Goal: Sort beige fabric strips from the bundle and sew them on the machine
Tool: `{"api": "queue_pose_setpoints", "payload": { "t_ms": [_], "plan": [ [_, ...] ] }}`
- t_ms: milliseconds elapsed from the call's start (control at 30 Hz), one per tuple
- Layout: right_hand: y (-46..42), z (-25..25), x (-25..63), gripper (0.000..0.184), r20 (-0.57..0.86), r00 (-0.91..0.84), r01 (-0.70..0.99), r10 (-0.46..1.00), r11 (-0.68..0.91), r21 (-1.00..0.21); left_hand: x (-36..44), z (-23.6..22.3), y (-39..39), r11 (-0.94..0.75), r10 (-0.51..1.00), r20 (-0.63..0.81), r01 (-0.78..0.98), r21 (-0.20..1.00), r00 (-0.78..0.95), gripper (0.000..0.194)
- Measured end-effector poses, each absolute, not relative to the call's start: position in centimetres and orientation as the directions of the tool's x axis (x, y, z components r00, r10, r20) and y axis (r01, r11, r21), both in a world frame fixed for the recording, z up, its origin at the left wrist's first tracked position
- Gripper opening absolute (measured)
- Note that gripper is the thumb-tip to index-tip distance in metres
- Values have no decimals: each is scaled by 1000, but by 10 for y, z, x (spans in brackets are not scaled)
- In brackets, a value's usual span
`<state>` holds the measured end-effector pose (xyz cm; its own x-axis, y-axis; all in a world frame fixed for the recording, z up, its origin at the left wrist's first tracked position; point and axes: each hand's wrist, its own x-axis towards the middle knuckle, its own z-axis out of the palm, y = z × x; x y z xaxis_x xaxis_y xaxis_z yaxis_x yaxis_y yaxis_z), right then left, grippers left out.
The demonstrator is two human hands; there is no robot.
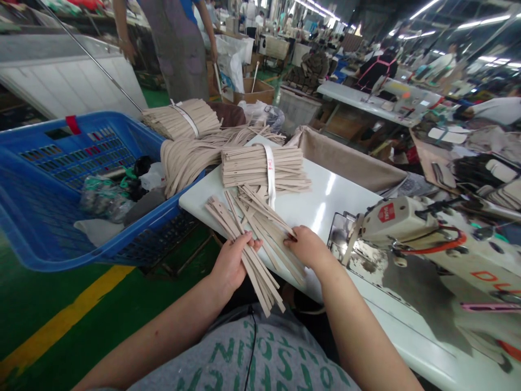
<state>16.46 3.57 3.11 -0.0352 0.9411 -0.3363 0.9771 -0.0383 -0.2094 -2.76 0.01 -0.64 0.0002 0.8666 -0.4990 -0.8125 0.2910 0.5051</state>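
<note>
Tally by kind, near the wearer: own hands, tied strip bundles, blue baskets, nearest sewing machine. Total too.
Hands: 2 (left hand, right hand)
Tied strip bundles: 2
Blue basket: 1
Nearest sewing machine: 1
Total: 6

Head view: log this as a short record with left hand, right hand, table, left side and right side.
left hand: closed around a bunch of flat beige strips, fanned at both ends
right hand: fingers at the ends of loose beige strips on the table
table: pale, glossy tabletop; beyond the loose strips, a thick beige strip bundle with a white band around it, red writing on the band
left side: blue plastic basket holding clear bags and other items
right side: off-white sewing machine with a red label
</note>
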Motion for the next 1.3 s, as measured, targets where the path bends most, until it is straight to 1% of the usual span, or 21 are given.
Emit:
{"api": "queue_pose_setpoints", "payload": {
  "t_ms": [200, 300, 433, 533, 600, 700, 833, 1000, 1067, 1167, 1200, 1233, 1300],
  "plan": [
    [35, 35, 165, 16, -341, -15, 981, 940, -52, -186, -27, -8, 1, 290, 864, -503, -815, 501, -1, 19],
    [34, 41, 165, 20, -304, -16, 990, 952, -27, -137, -27, -9, 0, 286, 868, -496, -807, 516, -9, 21],
    [27, 50, 160, 19, -232, -88, 995, 969, 75, -67, -27, -6, 0, 281, 878, -479, -800, 530, -8, 21],
    [18, 53, 153, 20, -181, -45, 999, 983, 40, -31, -27, -4, -1, 284, 880, -475, -799, 530, -2, 21],
    [14, 52, 149, 23, -205, 1, 999, 979, -9, -37, -27, -5, -1, 286, 881, -472, -796, 533, 1, 21],
    [12, 49, 146, 29, -272, -1, 998, 962, -16, -58, -27, -7, 0, 285, 884, -467, -793, 538, 1, 22],
    [15, 45, 146, 22, -297, -33, 997, 954, 10, -77, -29, -8, 0, 289, 879, -476, -787, 545, -7, 23],
    [11, 40, 143, 21, -252, -37, 993, 967, 7, -117, -29, -8, -4, 307, 869, -495, -781, 544, -3, 23],
    [5, 40, 138, 29, -223, -28, 994, 975, 4, -108, -29, -7, -6, 310, 864, -504, -781, 543, -8, 23],
    [-4, 42, 126, 48, -174, -47, 998, 984, 37, -58, -28, -7, -6, 315, 867, -499, -780, 541, 4, 24],
    [-7, 43, 122, 50, -167, -56, 998, 984, 50, -41, -28, -7, -6, 315, 868, -497, -780, 540, 6, 24],
    [-10, 43, 118, 49, -166, -63, 998, 984, 59, -28, -27, -7, -6, 319, 866, -500, -779, 539, 9, 25],
    [-16, 42, 109, 40, -180, -73, 997, 981, 71, -19, -27, -7, -6, 325, 858, -513, -779, 536, 6, 25]
  ]
}}
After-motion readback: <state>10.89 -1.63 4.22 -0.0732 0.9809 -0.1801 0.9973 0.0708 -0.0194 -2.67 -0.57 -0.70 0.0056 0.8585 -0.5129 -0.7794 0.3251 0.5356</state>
